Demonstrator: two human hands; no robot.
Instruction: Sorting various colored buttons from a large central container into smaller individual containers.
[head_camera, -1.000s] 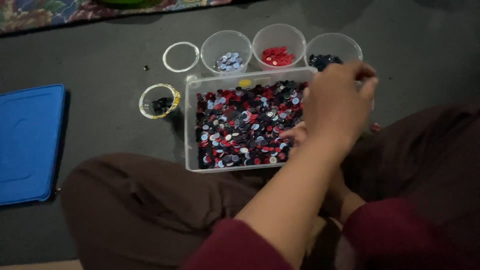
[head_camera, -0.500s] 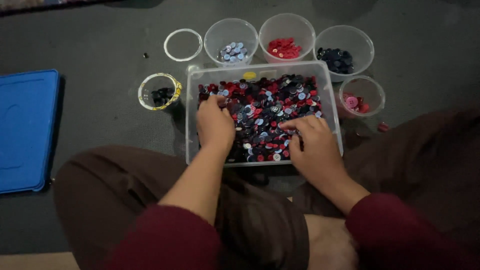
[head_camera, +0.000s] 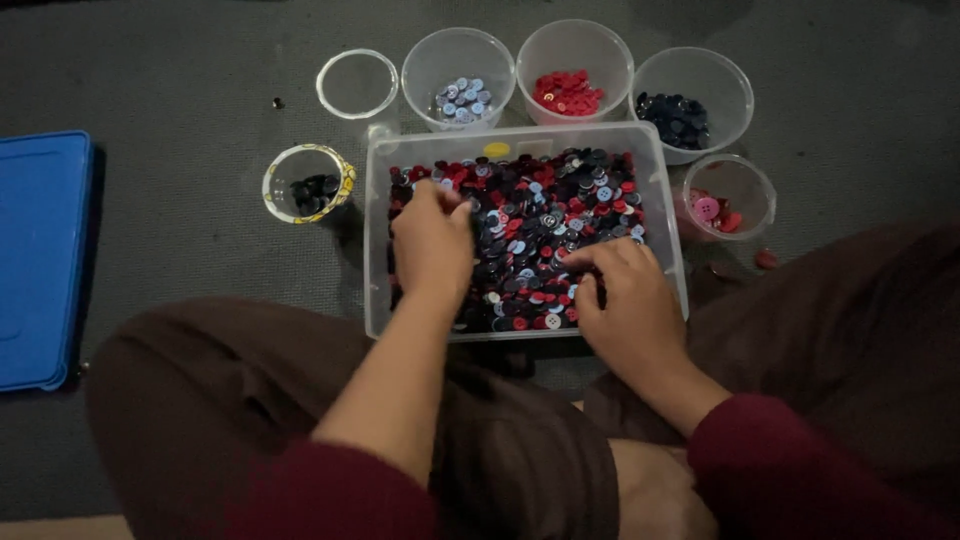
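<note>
while both hands — left hand (head_camera: 432, 245), right hand (head_camera: 625, 300) — pinch buttons (head_camera: 545, 215), the clear tub (head_camera: 520, 140) lies long-side crosswise.

Both my hands are now down in the button bin

A second ago my left hand (head_camera: 432, 245) was stretched out toward the far cups; since then it has come back onto the mixed buttons (head_camera: 545, 215) in the clear bin (head_camera: 660, 200), fingers bunched. My right hand (head_camera: 625, 300) has come out from beneath it.

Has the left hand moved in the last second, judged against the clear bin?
Yes. The left hand was out past the clear bin's far right corner by the small cups; now it has come back and rests on the mixed buttons at the bin's left side.
</note>
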